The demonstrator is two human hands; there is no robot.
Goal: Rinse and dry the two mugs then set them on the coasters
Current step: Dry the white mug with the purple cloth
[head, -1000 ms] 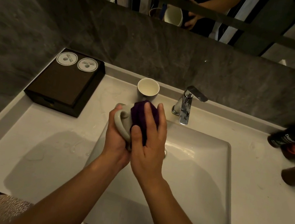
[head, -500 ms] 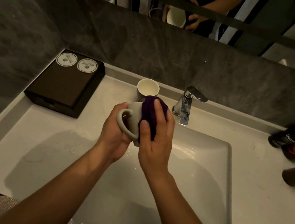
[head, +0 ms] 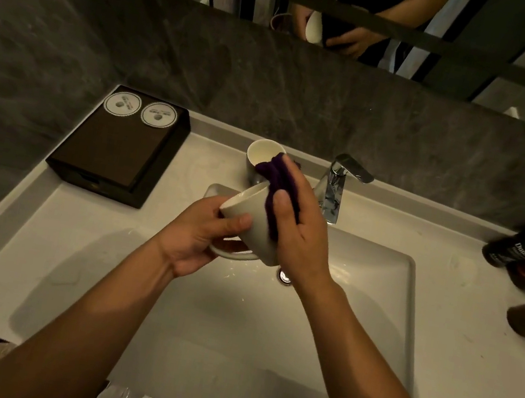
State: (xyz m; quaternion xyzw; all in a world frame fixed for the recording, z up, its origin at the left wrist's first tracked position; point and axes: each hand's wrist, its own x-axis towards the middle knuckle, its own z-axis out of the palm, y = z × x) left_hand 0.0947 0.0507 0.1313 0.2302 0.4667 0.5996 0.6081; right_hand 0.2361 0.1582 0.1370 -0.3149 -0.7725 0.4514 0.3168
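Now left hand (head: 192, 239) grips a mug (head: 257, 234), mouth toward ten o'clock; right hand (head: 303, 237), fingers curled, presses a cloth (head: 275, 173) on its three o'clock side.

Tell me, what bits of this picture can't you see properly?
Head view:
- Inside of the white ceramic mug in the left hand: its mouth is turned away.
- Second white mug behind: partly hidden by the purple cloth under the right hand.
- Print on the two round white coasters: too small.
- Label on the dark bottle: blurred.
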